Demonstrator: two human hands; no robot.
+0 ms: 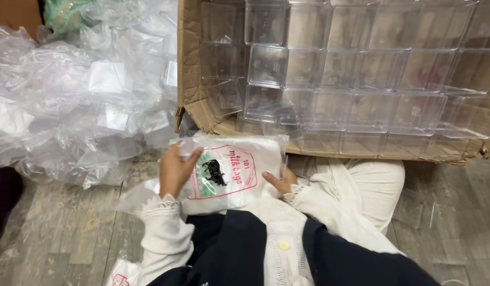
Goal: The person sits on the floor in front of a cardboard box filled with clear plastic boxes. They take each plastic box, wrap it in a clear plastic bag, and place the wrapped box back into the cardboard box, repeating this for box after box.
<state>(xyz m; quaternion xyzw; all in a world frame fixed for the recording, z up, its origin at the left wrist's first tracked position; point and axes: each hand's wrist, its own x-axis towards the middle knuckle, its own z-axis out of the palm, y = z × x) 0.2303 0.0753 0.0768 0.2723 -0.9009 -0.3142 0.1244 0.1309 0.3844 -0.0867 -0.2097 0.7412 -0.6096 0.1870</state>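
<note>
A flat pack of thin plastic bags point(232, 169), white with a red frame and a small black animal print, lies in my lap. My left hand point(176, 169) grips its left edge with the fingers curled over the top corner. My right hand point(279, 181) is mostly hidden under the pack's right side, only the thumb and part of the palm showing. Both sleeves are white with lace cuffs.
A big cardboard box point(194, 100) lies open in front of me, packed with several rows of clear square plastic containers point(329, 69). A heap of crumpled clear plastic wrappers point(75, 100) covers the floor at left. Another printed bag pack point(122, 274) lies near my left elbow on grey wood-look flooring.
</note>
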